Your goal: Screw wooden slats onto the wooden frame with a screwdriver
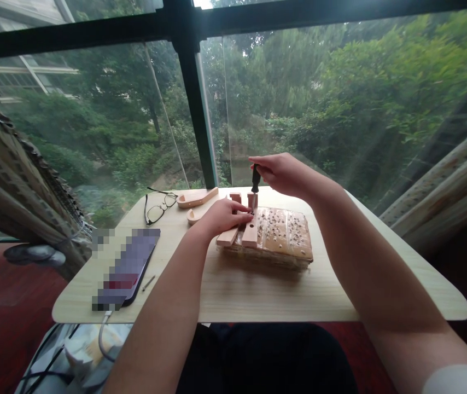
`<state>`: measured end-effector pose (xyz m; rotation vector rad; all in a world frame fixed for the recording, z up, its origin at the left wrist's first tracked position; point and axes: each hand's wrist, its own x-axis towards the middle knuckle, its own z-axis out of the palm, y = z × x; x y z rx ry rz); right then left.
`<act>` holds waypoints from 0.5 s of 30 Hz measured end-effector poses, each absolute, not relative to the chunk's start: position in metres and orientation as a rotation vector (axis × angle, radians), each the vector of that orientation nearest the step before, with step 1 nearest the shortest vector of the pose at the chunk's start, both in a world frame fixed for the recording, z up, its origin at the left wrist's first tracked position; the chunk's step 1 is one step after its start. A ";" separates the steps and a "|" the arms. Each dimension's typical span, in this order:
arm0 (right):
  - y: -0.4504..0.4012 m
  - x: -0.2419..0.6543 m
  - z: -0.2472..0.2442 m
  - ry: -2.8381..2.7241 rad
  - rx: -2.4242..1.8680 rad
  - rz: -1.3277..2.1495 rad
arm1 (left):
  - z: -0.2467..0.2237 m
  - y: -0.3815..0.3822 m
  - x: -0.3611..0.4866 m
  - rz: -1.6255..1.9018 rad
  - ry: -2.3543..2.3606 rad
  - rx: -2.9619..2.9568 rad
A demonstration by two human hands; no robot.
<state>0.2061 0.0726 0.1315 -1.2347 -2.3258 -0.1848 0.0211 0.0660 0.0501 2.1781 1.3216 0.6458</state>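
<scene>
My right hand (pixel 276 171) is closed around the black handle of a screwdriver (pixel 255 179), which stands nearly upright. The screwdriver's shaft points down at a light wooden piece (pixel 250 236) with a dark hole in its face. Beside the shaft, my left hand (pixel 227 214) presses on the wooden pieces, its thumb and fingers close to the tip; whether it pinches a small part there is hidden. A second wooden strip (pixel 228 236) lies under this hand. Both pieces rest on a tape-wrapped cardboard block (pixel 285 232) dotted with small holes.
Two curved wooden parts (pixel 197 198) and eyeglasses (pixel 159 210) lie at the table's back left. A phone (pixel 129 268) with a charging cable (pixel 104 334) is at the left, near a small metal bit (pixel 149 283). Behind the table (pixel 258 301) stands a window.
</scene>
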 end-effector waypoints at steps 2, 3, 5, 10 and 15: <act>0.070 0.204 0.133 -2.304 -1.287 -0.179 | 0.050 0.066 0.021 0.647 1.312 2.184; 0.068 0.202 0.133 -2.274 -1.313 -0.204 | 0.050 0.066 0.021 0.646 1.310 2.184; 0.066 0.196 0.130 -2.195 -1.346 -0.269 | 0.051 0.066 0.021 0.639 1.310 2.173; 0.066 0.186 0.121 -2.156 -1.280 -0.259 | 0.051 0.066 0.022 0.633 1.314 2.163; 0.061 0.195 0.128 -2.289 -1.331 -0.347 | 0.050 0.067 0.021 0.633 1.308 2.193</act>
